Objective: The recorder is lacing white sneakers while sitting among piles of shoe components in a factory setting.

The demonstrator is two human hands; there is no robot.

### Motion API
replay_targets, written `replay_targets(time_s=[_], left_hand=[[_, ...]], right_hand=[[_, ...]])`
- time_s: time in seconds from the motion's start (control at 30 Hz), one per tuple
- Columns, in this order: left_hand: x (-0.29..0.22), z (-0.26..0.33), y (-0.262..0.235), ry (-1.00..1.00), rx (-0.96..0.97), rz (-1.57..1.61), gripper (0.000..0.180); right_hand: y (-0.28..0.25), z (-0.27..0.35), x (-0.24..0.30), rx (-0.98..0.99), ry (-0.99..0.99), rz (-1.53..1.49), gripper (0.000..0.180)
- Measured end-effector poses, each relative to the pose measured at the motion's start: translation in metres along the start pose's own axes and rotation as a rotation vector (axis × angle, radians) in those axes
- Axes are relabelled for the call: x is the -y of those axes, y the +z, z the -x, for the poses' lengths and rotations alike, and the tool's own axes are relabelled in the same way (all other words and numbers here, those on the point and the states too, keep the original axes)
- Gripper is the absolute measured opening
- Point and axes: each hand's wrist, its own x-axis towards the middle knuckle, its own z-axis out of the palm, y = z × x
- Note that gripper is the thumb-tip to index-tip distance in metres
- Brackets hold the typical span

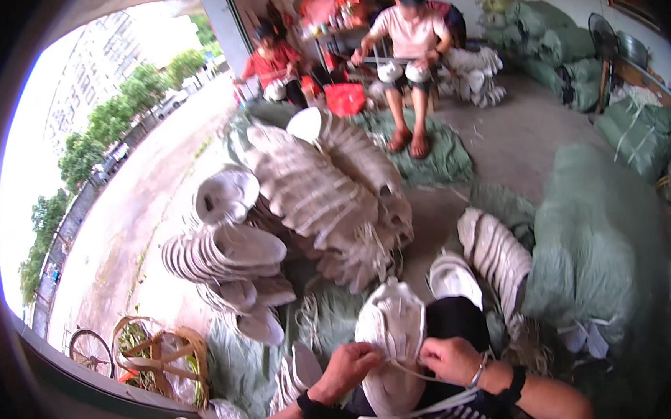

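A pale cream shoe upper (390, 320) rests upright on my lap, its toe end toward me. My left hand (353, 366) is closed at its left edge, fingers pinching a thin whitish lace (404, 369). On the other side, my right hand (451, 360) pinches the same lace, which runs across the upper between the hands. More loose white laces (415, 411) lie over my striped clothing. A single upper (456, 278) sits just beyond my right hand, near a nested row of uppers (496, 246).
Large stacks of uppers (314, 185) and another pile (225, 253) lie ahead and left on green sheeting (253, 366). A bulky green sack (595, 241) stands right. A woven basket (161, 360) is at lower left. Two co-workers (411, 37) sit at the back, handling uppers.
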Motion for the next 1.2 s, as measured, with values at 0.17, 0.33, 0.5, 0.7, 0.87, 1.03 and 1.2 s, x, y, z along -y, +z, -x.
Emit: replay_targets(time_s=[0.17,0.33,0.5,0.7,0.87,1.03,1.2], left_hand=[[-0.014,0.005,0.010,0.444,-0.147,-0.618,0.013],[-0.024,-0.005,-0.020,0.558,0.052,-0.771,0.013],[-0.055,-0.012,-0.032,0.886,-0.135,-0.859,0.019],[-0.047,-0.038,-0.026,1.110,0.149,-1.352,0.027],[0.017,-0.068,-0.026,0.987,0.393,-0.940,0.047],[0.086,-0.083,0.038,0.428,0.358,0.288,0.056],[-0.048,-0.058,-0.004,0.351,0.358,-1.033,0.027]], right_hand=[[0.004,0.000,-0.006,0.006,-0.045,0.028,0.010],[-0.011,-0.003,0.008,-0.041,-0.301,0.327,0.011],[-0.016,-0.018,0.017,-0.176,-0.611,0.816,0.024],[-0.025,-0.029,0.015,0.109,-0.638,0.809,0.018],[-0.024,-0.027,0.010,0.140,-0.604,0.683,0.026],[-0.026,-0.031,0.006,0.103,-0.656,0.649,0.026],[-0.035,-0.030,-0.001,0.125,-0.660,0.522,0.026]])
